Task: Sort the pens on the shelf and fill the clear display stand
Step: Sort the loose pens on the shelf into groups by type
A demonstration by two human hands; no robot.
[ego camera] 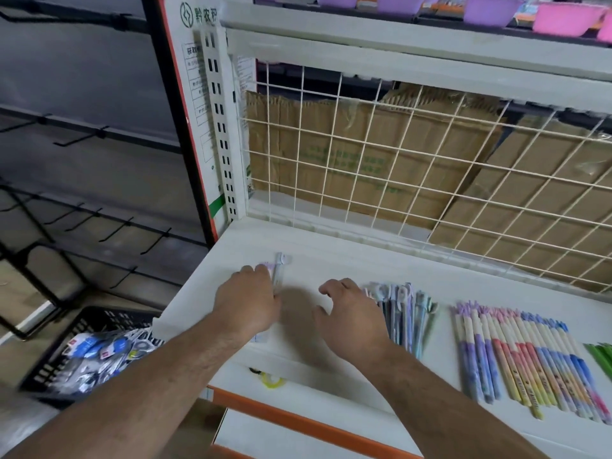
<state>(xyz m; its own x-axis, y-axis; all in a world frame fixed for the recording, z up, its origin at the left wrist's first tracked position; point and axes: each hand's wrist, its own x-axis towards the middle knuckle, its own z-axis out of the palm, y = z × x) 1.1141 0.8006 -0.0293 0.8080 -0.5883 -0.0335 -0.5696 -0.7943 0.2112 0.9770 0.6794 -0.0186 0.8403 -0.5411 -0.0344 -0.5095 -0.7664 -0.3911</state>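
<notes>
1. Work surface: the white shelf (331, 256) carries all the pens. A wire grid (366, 162) closes its back, with cardboard boxes (334, 127) stacked behind it. A black basket (46, 369) of packaged goods stands on the floor to the left, below shelf level.

2. Sorted stock: three groups lie side by side on the right half of the shelf.
   - A long pastel row (516, 352).
   - A grey-blue bunch (402, 313), just beside the right hand.
   - A few green pens (601, 356) at the frame edge.

3. Step in hand: sorting, judged to be well advanced. A new group is being started at the left end, well apart from the others.

4. Left hand (246, 299): it lies knuckles-up on a small set of pens (277, 270), whose capped ends stick out beyond the fingers. Whether the fingers pinch a pen or only press the set flat cannot be told.

5. Right hand (351, 313): it hovers over bare shelf between the small set and the grey-blue bunch. The fingers are spread and loosely bent, and it holds nothing.

6. Display stand: no clear stand can be made out in this view, so the filling step appears not yet begun.

7. Next move (judgement): align the left set parallel with its neighbours and keep its ends level. Then locate the stand before lifting any group. Lift each group as a whole, since loose round barrels are likely to roll.
</notes>
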